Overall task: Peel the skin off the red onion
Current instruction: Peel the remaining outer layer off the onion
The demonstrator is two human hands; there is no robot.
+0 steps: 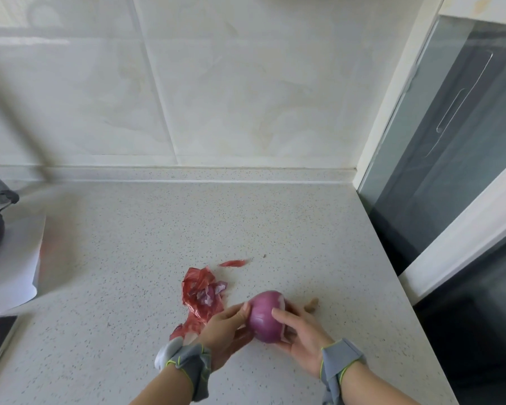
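Purple onion (265,317), one, held just above speckled counter (129,258) near front edge, between both hands. Left hand (225,328) cups its left side, thumb on top. Right hand (301,337) grips right side, thumb pressed on skin. Grey wrist straps: two. Heap of red peel (200,293) just left; one loose strip (232,263) behind.

Everything is lit by soft, bright daylight. Only faint shadows are seen on the counter (246,229). The left edge is badly smeared and blurred. Straight lines are bent near the edges. A pale shine is seen on the glass door (456,118) at the right.
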